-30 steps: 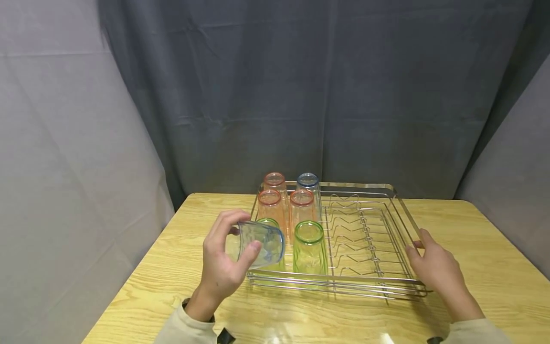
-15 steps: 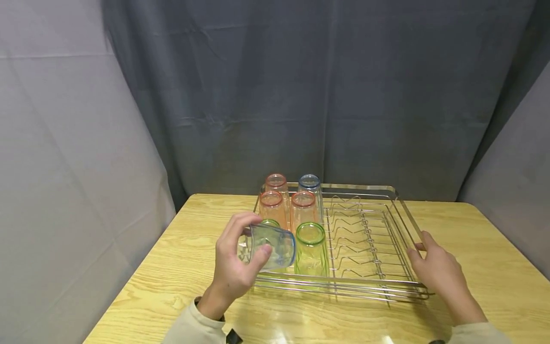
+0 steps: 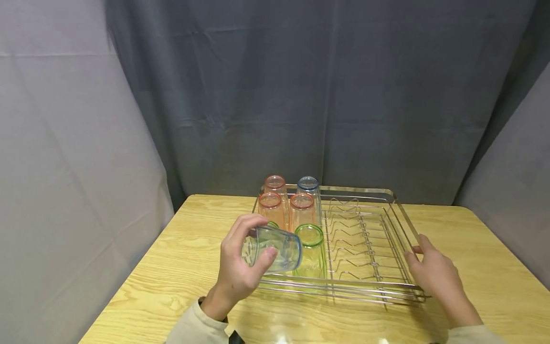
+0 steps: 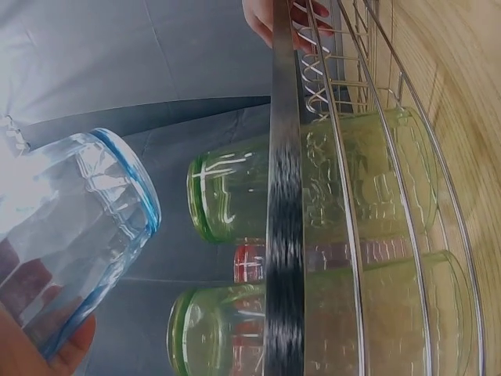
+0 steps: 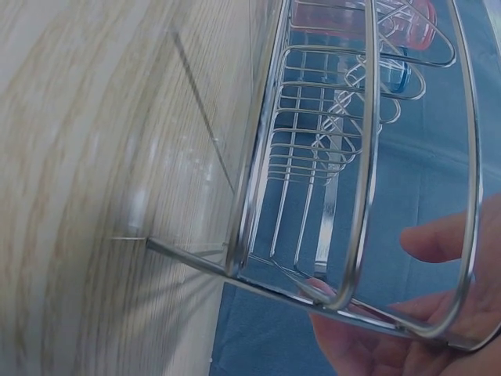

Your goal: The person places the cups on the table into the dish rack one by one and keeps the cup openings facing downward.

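My left hand (image 3: 242, 267) grips a clear blue-rimmed drinking glass (image 3: 281, 249), thumb on its near side. The glass lies tipped on its side in the air, over the front left of a wire dish rack (image 3: 406, 218). In the left wrist view this blue glass (image 4: 102, 196) is apart from the rack's rim (image 4: 285, 258). Right beside it stands an upside-down green glass (image 3: 310, 255); a second green glass (image 4: 215, 333) is mostly hidden behind my left hand in the head view. With my right hand (image 3: 438, 274) I hold the rack's right rim, thumb and fingers on either side.
Behind the green glasses stand red-rimmed glasses (image 3: 269, 210) and a blue-rimmed glass (image 3: 308, 188), upside down. Wavy wire dividers (image 3: 347, 236) fill the rack's right half. A wooden table (image 3: 163, 282) carries the rack, with a dark curtain (image 3: 258, 95) behind.
My left hand has carried the blue glass to the right, over the front left of the rack. The right hand stays on the rack's rim.
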`<state>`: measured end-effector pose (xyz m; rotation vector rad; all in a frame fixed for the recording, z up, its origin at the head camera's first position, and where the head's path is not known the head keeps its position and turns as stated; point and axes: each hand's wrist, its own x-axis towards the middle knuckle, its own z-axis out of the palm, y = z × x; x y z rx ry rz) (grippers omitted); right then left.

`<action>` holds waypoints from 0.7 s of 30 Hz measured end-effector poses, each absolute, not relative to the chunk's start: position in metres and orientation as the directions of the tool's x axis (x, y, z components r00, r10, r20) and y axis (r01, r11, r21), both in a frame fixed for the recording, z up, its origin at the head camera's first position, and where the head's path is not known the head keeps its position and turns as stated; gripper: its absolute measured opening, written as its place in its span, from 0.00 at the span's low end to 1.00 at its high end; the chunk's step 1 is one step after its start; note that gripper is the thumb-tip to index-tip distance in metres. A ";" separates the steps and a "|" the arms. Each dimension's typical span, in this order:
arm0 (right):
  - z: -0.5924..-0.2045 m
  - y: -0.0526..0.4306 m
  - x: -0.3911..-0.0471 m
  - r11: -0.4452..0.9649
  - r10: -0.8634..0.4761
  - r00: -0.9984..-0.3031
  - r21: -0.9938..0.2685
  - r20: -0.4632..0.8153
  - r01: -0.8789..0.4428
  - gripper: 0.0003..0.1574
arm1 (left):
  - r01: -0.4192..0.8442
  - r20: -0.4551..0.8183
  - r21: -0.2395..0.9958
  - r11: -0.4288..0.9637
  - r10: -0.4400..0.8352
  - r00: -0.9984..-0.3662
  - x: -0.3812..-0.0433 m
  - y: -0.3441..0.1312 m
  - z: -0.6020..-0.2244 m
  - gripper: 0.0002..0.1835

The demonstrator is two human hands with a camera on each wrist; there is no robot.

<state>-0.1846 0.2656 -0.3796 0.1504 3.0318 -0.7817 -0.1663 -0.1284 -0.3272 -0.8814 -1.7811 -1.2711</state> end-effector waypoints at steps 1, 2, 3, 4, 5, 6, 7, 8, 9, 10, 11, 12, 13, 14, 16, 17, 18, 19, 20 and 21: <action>-0.380 0.265 -0.184 0.868 0.091 -0.995 -0.487 -0.027 0.093 0.47 | 0.862 0.876 0.434 0.262 0.101 -0.472 -0.166 -0.127 -0.327 0.21; -0.381 0.265 -0.183 0.869 0.092 -0.996 -0.486 -0.018 0.089 0.47 | 0.862 0.875 0.437 0.258 0.100 -0.474 -0.165 -0.127 -0.326 0.21; -0.381 0.264 -0.182 0.871 0.093 -0.996 -0.484 -0.008 0.085 0.47 | 0.862 0.875 0.439 0.253 0.098 -0.474 -0.165 -0.126 -0.326 0.21; -0.381 0.264 -0.181 0.870 0.094 -0.996 -0.486 -0.003 0.084 0.47 | 0.863 0.875 0.442 0.246 0.096 -0.475 -0.165 -0.125 -0.325 0.21; -0.381 0.265 -0.181 0.868 0.095 -0.995 -0.489 -0.002 0.084 0.47 | 0.863 0.874 0.444 0.241 0.094 -0.476 -0.165 -0.124 -0.324 0.21; -0.380 0.265 -0.181 0.869 0.097 -0.995 -0.488 0.000 0.084 0.47 | 0.863 0.874 0.447 0.237 0.091 -0.478 -0.165 -0.122 -0.323 0.21; -0.380 0.265 -0.181 0.869 0.095 -0.996 -0.489 0.001 0.082 0.47 | 0.863 0.874 0.448 0.233 0.089 -0.478 -0.164 -0.122 -0.322 0.21; -0.379 0.265 -0.182 0.869 0.092 -0.996 -0.488 0.000 0.081 0.47 | 0.865 0.875 0.448 0.226 0.088 -0.476 -0.165 -0.120 -0.321 0.22; -0.379 0.266 -0.182 0.869 0.089 -0.996 -0.489 -0.002 0.079 0.47 | 0.868 0.877 0.445 0.221 0.088 -0.472 -0.165 -0.119 -0.321 0.22; -0.378 0.267 -0.183 0.866 0.083 -0.997 -0.494 -0.007 0.075 0.47 | 0.871 0.879 0.442 0.214 0.089 -0.468 -0.165 -0.117 -0.320 0.22; -0.377 0.267 -0.183 0.865 0.077 -0.997 -0.497 -0.008 0.071 0.48 | 0.874 0.881 0.439 0.209 0.091 -0.465 -0.166 -0.116 -0.319 0.22; -0.376 0.268 -0.183 0.863 0.075 -0.997 -0.501 -0.004 0.067 0.48 | 0.877 0.883 0.436 0.204 0.093 -0.461 -0.166 -0.114 -0.318 0.22; -0.376 0.267 -0.183 0.862 0.075 -0.997 -0.504 0.014 0.058 0.48 | 0.879 0.885 0.433 0.197 0.094 -0.457 -0.166 -0.113 -0.318 0.21; -0.375 0.267 -0.182 0.862 0.077 -0.996 -0.504 0.043 0.045 0.48 | 0.881 0.886 0.431 0.193 0.095 -0.454 -0.166 -0.111 -0.317 0.21; -0.373 0.264 -0.180 0.865 0.081 -0.986 -0.503 0.144 -0.003 0.46 | 0.885 0.889 0.426 0.188 0.095 -0.448 -0.165 -0.109 -0.316 0.22; -0.371 0.260 -0.178 0.865 0.084 -0.974 -0.500 0.209 -0.033 0.45 | 0.885 0.889 0.426 0.187 0.095 -0.448 -0.165 -0.109 -0.316 0.22; -0.369 0.256 -0.176 0.864 0.087 -0.956 -0.498 0.282 -0.068 0.42 | 0.886 0.890 0.425 0.185 0.095 -0.447 -0.164 -0.108 -0.316 0.22; -0.367 0.251 -0.174 0.862 0.084 -0.932 -0.495 0.353 -0.109 0.39 | 0.887 0.891 0.423 0.183 0.096 -0.445 -0.164 -0.107 -0.316 0.21; -0.363 0.245 -0.171 0.857 0.077 -0.909 -0.493 0.410 -0.150 0.36 | 0.889 0.892 0.422 0.180 0.096 -0.443 -0.163 -0.106 -0.316 0.21; -0.360 0.238 -0.168 0.847 0.067 -0.884 -0.495 0.462 -0.195 0.34 | 0.890 0.892 0.420 0.179 0.098 -0.441 -0.163 -0.105 -0.316 0.21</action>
